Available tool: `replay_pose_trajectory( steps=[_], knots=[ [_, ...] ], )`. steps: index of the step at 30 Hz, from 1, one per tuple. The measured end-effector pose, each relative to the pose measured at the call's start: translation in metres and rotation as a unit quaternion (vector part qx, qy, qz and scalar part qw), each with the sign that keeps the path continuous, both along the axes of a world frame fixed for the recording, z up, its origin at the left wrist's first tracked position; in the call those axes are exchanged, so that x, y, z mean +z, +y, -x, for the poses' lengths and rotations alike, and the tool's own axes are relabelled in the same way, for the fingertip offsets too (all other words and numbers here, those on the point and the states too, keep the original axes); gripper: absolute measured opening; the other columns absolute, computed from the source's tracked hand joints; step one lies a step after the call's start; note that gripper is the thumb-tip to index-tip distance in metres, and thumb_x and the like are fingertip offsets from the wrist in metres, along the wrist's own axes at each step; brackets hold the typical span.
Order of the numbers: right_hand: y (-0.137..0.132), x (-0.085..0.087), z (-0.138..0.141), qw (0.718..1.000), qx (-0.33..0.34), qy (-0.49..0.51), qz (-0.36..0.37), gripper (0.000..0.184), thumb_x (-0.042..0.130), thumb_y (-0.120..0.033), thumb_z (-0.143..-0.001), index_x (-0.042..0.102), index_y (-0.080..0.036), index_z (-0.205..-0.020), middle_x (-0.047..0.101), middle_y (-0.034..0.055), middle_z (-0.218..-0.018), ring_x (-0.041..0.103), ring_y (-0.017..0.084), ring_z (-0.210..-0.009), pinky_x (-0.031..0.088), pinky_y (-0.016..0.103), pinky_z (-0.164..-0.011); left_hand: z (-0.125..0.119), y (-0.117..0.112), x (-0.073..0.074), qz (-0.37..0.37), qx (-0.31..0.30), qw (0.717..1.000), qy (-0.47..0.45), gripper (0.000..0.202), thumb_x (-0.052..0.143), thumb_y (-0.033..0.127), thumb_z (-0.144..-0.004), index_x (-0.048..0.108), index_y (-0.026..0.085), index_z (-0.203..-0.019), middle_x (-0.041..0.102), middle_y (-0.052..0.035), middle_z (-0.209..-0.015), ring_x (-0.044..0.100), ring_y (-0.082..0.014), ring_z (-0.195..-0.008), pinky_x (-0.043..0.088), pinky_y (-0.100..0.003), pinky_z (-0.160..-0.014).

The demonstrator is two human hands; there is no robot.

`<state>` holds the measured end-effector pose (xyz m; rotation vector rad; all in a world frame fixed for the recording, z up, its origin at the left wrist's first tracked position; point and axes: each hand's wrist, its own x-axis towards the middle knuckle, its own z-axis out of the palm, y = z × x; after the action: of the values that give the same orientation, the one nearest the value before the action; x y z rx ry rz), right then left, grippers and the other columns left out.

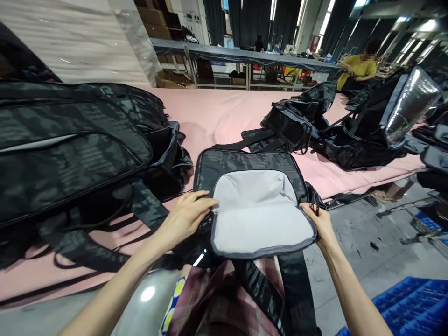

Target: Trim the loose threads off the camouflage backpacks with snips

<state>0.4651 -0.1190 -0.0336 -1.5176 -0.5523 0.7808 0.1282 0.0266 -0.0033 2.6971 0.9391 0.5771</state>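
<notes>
A black camouflage backpack (248, 160) lies in front of me, its front pocket unzipped. The pocket flap (262, 231) is folded down toward me, showing a light grey lining. My left hand (192, 213) grips the left side of the pocket opening, fingertips on the edge of the lining. At the flap's right edge my right hand (319, 223) pinches the fabric between thumb and fingers. A small dark tool (315, 204) sticks up from the right hand; it looks like thread snips, partly hidden by the fingers. Straps hang below the flap over my lap.
A large camouflage bag (70, 154) stands close on the left of the pink-covered table (217, 112). More backpacks (290, 121) lie to the right, one with a silver lining (409, 109). A blue crate (413, 308) is at lower right. A person in yellow (360, 67) works farther back.
</notes>
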Motion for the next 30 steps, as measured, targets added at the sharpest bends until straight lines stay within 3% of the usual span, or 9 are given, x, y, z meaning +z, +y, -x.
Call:
replay_pose_trajectory(
  steps=[2, 5, 7, 9, 12, 15, 17, 22, 30],
  knots=[
    [0.007, 0.007, 0.0, 0.998, -0.017, 0.054, -0.03, 0.038, 0.073, -0.042, -0.059, 0.068, -0.014, -0.084, 0.065, 0.0032, -0.07, 0.042, 0.006, -0.043, 0.031, 0.019, -0.039, 0.007, -0.002, -0.004, 0.022, -0.009, 1.0, 0.005, 0.034, 0.036, 0.027, -0.087, 0.058, 0.027, -0.112, 0.06, -0.0033, -0.117, 0.04, -0.0235, -0.122, 0.032, -0.044, -0.1],
    [0.019, 0.022, 0.009, 0.992, -0.036, 0.044, -0.115, 0.042, 0.066, -0.042, -0.068, 0.061, -0.019, -0.103, 0.068, 0.0066, -0.09, 0.023, 0.0, -0.035, 0.019, 0.017, -0.034, 0.004, -0.008, -0.013, 0.036, 0.067, 0.995, -0.061, 0.038, 0.038, 0.031, -0.086, 0.051, 0.019, -0.12, 0.052, -0.0094, -0.126, 0.04, -0.0242, -0.122, 0.032, -0.045, -0.102],
    [0.028, 0.033, 0.025, 0.989, -0.013, -0.04, -0.14, 0.037, 0.058, -0.04, -0.076, 0.058, -0.019, -0.107, 0.066, 0.0088, -0.1, 0.027, 0.002, -0.037, 0.023, 0.018, -0.035, 0.0, -0.015, -0.018, 0.033, 0.118, 0.987, -0.108, 0.037, 0.039, 0.032, -0.086, 0.05, 0.017, -0.118, 0.049, -0.0122, -0.127, 0.042, -0.0248, -0.12, 0.033, -0.045, -0.102],
    [0.037, 0.038, 0.05, 0.972, 0.086, -0.176, -0.129, 0.03, 0.051, -0.036, -0.082, 0.06, -0.019, -0.105, 0.066, 0.0082, -0.099, 0.045, 0.007, -0.047, 0.036, 0.02, -0.043, -0.003, -0.023, -0.022, 0.031, 0.154, 0.978, -0.14, 0.035, 0.041, 0.033, -0.086, 0.05, 0.018, -0.116, 0.046, -0.0123, -0.129, 0.041, -0.0253, -0.121, 0.033, -0.046, -0.102],
    [0.051, 0.038, 0.095, 0.858, 0.313, -0.395, -0.101, 0.026, 0.049, -0.026, -0.085, 0.061, -0.022, -0.108, 0.064, 0.0059, -0.102, 0.059, 0.015, -0.082, 0.046, 0.026, -0.07, 0.001, -0.036, -0.029, 0.057, 0.199, 0.963, -0.174, 0.04, 0.044, 0.035, -0.085, 0.045, 0.02, -0.121, 0.042, -0.012, -0.131, 0.038, -0.0254, -0.123, 0.031, -0.046, -0.103],
    [0.066, 0.035, 0.132, 0.737, 0.427, -0.522, -0.038, 0.04, 0.058, -0.028, -0.082, 0.053, -0.027, -0.121, 0.06, 0.0044, -0.105, 0.06, 0.015, -0.087, 0.045, 0.024, -0.072, 0.008, -0.045, -0.037, 0.119, 0.227, 0.947, -0.193, 0.051, 0.046, 0.041, -0.082, 0.038, 0.018, -0.127, 0.043, -0.0133, -0.13, 0.041, -0.0261, -0.121, 0.035, -0.045, -0.1],
    [0.079, 0.034, 0.146, 0.717, 0.444, -0.537, -0.009, 0.043, 0.061, -0.034, -0.08, 0.051, -0.027, -0.122, 0.061, 0.003, -0.102, 0.061, 0.015, -0.085, 0.044, 0.023, -0.071, 0.012, -0.045, -0.041, 0.179, 0.224, 0.939, -0.192, 0.053, 0.046, 0.045, -0.08, 0.041, 0.018, -0.125, 0.05, -0.0127, -0.124, 0.049, -0.0261, -0.113, 0.041, -0.043, -0.094],
    [0.103, 0.042, 0.152, 0.737, 0.426, -0.524, 0.014, 0.04, 0.056, -0.035, -0.083, 0.051, -0.025, -0.122, 0.064, 0.0041, -0.107, 0.059, 0.018, -0.097, 0.043, 0.026, -0.078, 0.01, -0.039, -0.043, 0.235, 0.196, 0.937, -0.169, 0.044, 0.041, 0.049, -0.079, 0.056, 0.017, -0.105, 0.063, -0.0094, -0.106, 0.058, -0.0249, -0.098, 0.043, -0.036, -0.089],
    [0.088, 0.044, 0.158, 0.606, 0.462, -0.647, -0.027, 0.041, 0.044, -0.015, -0.085, 0.047, -0.031, -0.122, 0.058, 0.0003, -0.101, 0.059, 0.014, -0.074, 0.039, 0.023, -0.057, 0.009, -0.031, -0.048, 0.291, 0.215, 0.909, -0.21, 0.048, 0.045, 0.051, -0.074, 0.059, 0.018, -0.105, 0.065, -0.0095, -0.108, 0.058, -0.0288, -0.1, 0.043, -0.039, -0.089]
  ],
)
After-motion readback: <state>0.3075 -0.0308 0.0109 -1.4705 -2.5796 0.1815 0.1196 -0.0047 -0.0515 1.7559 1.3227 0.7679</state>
